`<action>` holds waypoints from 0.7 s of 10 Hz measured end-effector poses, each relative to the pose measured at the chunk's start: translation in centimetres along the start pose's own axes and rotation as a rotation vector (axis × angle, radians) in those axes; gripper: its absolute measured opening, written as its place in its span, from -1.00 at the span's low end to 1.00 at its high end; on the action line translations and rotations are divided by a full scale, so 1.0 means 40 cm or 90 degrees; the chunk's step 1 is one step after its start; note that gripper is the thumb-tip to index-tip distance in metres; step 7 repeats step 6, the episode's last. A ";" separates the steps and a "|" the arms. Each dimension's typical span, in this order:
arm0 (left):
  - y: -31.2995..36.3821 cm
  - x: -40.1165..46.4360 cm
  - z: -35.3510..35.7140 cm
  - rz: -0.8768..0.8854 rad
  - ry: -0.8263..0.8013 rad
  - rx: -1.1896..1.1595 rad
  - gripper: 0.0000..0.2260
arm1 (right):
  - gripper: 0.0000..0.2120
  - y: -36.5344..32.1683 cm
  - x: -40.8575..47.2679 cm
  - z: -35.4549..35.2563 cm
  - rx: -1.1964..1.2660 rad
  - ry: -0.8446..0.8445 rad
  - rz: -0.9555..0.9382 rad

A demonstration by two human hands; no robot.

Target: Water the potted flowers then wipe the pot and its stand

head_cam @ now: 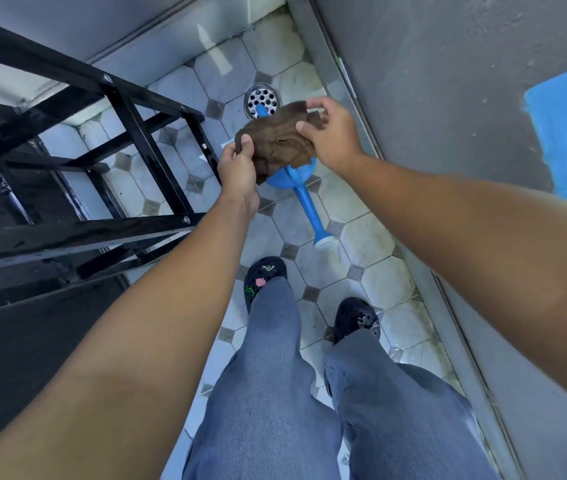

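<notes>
Cloth [280,140], gripped by both hands, hides watering can [304,199] body.

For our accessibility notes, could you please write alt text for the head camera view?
A person standing on a tiled floor holds a crumpled brown cloth between the left hand and right hand. Below it, a blue watering can sits on the floor near a round drain, with a black metal stand to the left.

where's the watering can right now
In the head view the blue watering can stands on the tiled floor mid-frame, right of the black stand, partly hidden beneath the brown cloth, its spout toward the person's feet.
</notes>
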State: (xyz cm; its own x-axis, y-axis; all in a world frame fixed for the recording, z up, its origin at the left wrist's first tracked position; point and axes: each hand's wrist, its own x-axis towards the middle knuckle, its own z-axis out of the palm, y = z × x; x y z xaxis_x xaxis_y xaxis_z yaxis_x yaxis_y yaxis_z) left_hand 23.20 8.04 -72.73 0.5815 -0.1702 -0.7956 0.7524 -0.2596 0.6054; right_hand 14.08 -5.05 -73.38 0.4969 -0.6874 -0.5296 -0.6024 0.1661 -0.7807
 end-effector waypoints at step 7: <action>0.047 -0.091 0.016 0.147 -0.068 0.676 -0.52 | -0.52 -0.033 -0.078 -0.005 -0.299 -0.185 0.030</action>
